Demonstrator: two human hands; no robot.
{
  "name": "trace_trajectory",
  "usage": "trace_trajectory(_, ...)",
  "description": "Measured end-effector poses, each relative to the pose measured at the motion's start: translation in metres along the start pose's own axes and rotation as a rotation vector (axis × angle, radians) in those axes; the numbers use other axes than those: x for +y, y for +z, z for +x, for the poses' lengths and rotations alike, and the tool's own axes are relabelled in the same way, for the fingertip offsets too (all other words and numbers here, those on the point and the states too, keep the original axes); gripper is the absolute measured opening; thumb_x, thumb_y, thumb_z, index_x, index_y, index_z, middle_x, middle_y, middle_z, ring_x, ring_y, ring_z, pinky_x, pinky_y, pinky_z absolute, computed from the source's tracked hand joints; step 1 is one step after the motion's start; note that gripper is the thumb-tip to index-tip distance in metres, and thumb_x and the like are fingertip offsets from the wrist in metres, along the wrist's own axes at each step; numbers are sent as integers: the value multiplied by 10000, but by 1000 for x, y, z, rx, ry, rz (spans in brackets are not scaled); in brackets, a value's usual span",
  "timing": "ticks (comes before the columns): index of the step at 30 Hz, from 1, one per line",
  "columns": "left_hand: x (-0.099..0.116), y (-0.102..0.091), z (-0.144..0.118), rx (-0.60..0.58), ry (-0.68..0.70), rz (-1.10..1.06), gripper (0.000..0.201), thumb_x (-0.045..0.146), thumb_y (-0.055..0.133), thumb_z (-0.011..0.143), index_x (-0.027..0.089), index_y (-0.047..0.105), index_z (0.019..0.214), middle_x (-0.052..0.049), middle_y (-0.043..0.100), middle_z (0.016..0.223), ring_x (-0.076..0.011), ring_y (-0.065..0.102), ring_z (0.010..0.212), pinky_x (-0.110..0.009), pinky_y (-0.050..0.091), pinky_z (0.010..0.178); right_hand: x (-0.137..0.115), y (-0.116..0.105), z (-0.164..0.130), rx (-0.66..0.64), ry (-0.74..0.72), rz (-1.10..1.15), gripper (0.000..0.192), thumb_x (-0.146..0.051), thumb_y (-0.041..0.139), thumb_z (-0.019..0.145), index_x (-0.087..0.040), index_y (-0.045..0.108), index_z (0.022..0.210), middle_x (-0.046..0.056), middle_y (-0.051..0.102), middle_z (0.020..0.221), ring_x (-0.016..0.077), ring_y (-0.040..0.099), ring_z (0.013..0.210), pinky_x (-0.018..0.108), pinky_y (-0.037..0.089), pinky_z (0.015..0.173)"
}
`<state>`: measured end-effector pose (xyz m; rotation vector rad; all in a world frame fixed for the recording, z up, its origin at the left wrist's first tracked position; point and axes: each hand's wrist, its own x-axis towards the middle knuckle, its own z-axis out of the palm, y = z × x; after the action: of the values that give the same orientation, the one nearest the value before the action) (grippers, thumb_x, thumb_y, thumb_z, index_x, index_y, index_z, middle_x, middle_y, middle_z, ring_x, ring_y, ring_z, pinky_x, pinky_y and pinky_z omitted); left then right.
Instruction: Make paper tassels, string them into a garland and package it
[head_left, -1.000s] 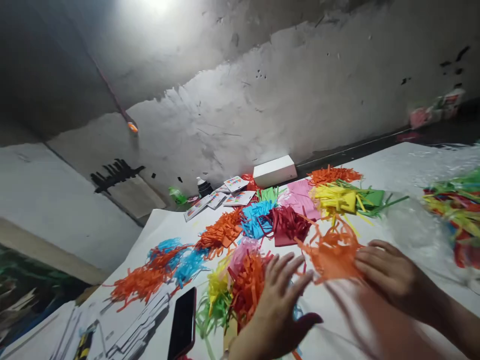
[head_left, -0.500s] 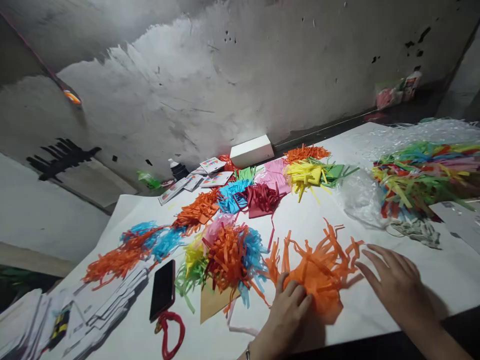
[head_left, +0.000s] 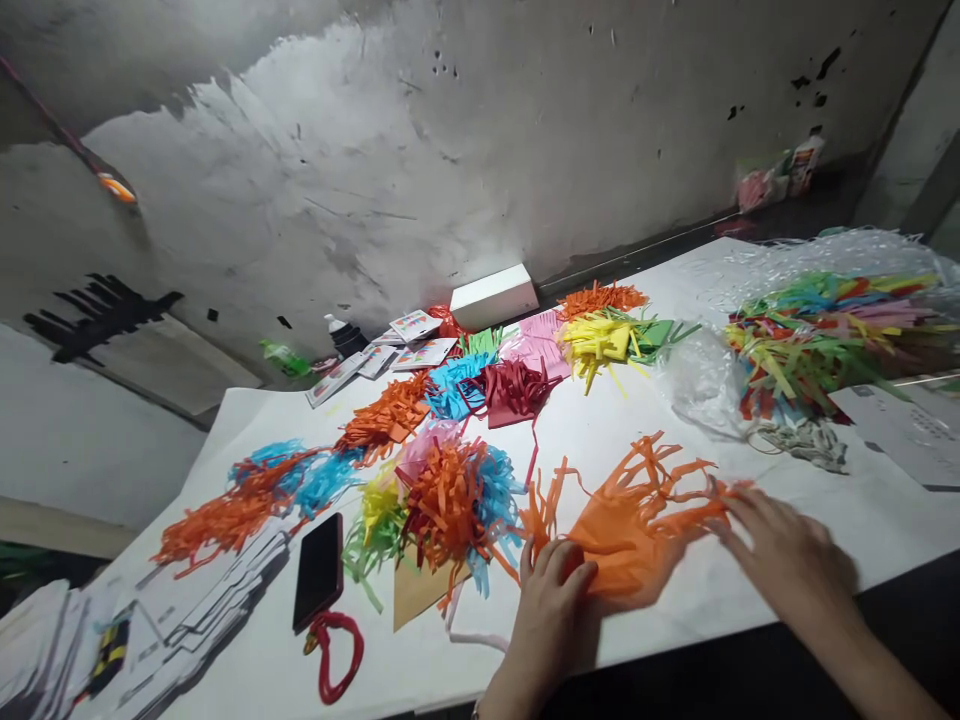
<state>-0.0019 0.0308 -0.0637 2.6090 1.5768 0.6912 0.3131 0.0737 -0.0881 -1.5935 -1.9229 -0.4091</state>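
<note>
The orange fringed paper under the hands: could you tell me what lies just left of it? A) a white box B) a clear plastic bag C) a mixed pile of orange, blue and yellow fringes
C: the mixed pile lies directly left of the orange paper.

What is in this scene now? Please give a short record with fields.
surface: white table
left hand: pressing down on the orange fringed paper
right hand: fingertips on the paper's strips
beside: black phone, red cord
far right: plastic bag of mixed strips
back: white box
</note>
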Motion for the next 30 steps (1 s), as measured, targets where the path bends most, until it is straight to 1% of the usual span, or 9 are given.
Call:
trace_trajectory(3,3,0,1,-33,43,-24,310,84,660,858,272,670,1105,-72,719,1183,-272,633,1153,-597,279,1164,-9,-23,7,101,35,58,303,-297,473,1006,-146,653,1197,193,675,1217,334,657,1031,520,495,894)
trace_trajectory(7,8,-5,10,-160,129,-57,340,330,764,839,274,671,1162,-82,691,1258,-305,567,1267,-629,192,1218,-64,-14,7,-72,-481,304,353,-143,483,956,-203,628,1272,93,671,1311,219,593,1242,369,437,1071)
trace_trajectory(9,-3,-11,13,-226,158,-18,475,486,759,831,283,651,1247,-90,668,1321,-326,536,1311,-639,192,1222,-79,2,4,-126,-557,281,362,-215,509,960,-202,626,1302,89,654,1365,244,571,1282,403,420,1079)
trace_trajectory(12,-36,-23,6,-169,-45,163,490,484,741,852,255,648,1275,-129,672,1331,-387,557,1285,-746,233,1151,-77,19,-4,-109,-514,240,502,-425,574,956,-112,597,1348,181,632,1383,324,564,1284,471,401,1057)
trace_trajectory(15,-58,-32,-9,26,-350,344,309,295,668,914,189,670,1204,-193,669,1308,-416,604,1209,-782,356,1028,-70,18,-19,-117,-419,205,696,-592,564,939,-59,553,1387,239,577,1429,372,527,1317,513,321,1108)
trace_trajectory(18,-41,-28,-16,157,-274,302,356,263,623,922,167,619,1265,-214,630,1345,-390,574,1251,-697,406,1044,-78,8,-33,-114,-238,164,744,-672,437,968,-69,542,1390,248,582,1421,400,531,1307,589,210,1154)
trace_trajectory(22,16,-1,-1,17,82,67,427,266,662,896,239,585,1315,-127,629,1393,-338,494,1363,-640,265,1186,-96,-7,-35,-107,-101,209,725,-682,304,1000,-108,588,1339,220,583,1433,394,531,1314,625,155,1171)
trace_trajectory(25,36,15,13,19,93,-82,211,178,621,924,246,642,1122,-50,731,1204,-257,584,1261,-576,169,1245,-89,-15,-27,-103,-250,312,668,-662,348,1007,-135,627,1307,148,627,1406,303,556,1306,475,169,1220)
trace_trajectory(30,30,-1,15,60,26,-256,306,10,460,888,234,607,1037,-28,744,1056,-190,660,1083,-573,152,1252,-57,-26,-21,-90,-510,369,343,-116,420,1012,-120,676,1240,64,751,1202,184,647,1176,348,233,1218)
